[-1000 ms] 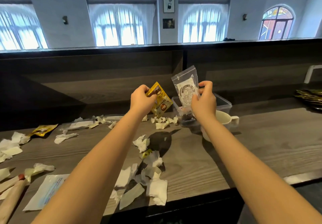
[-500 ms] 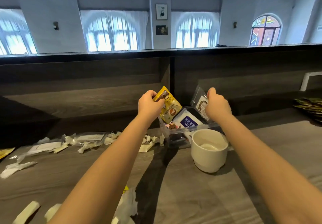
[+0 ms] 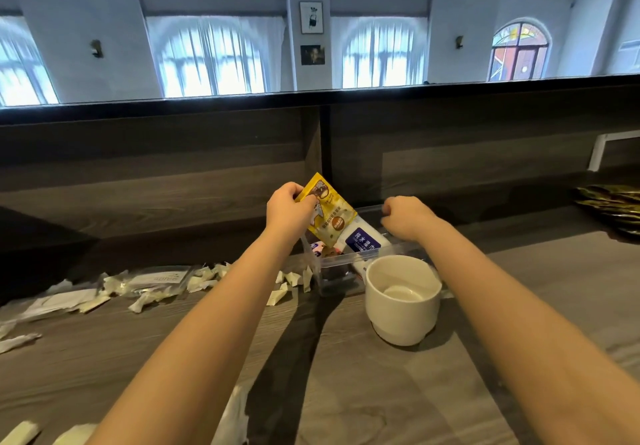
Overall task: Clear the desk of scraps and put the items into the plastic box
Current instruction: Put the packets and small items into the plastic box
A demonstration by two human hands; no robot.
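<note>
While the left hand (image 3: 287, 207) pinches a yellow packet (image 3: 329, 217) by its top corner, the packet hangs over the plastic box (image 3: 349, 264).

The packet looks light, thin and floppy; an edge pinch suits it. The right hand (image 3: 408, 217) hovers loosely curled, holding nothing visible. Paper scraps (image 3: 152, 288) litter the wooden desk (image 3: 398, 392) beside a white cup (image 3: 403, 300); arched windows (image 3: 207, 60) behind.

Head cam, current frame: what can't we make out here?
- Right hand: curled fingers face away from the head view, so whether it holds anything is hidden.
- Plastic box contents: mostly covered by the yellow sachet in the left hand and by the white mug.
- Dark-gold stack: cut off by the right edge.
- Paper scraps: cut off by the bottom edge.
</note>
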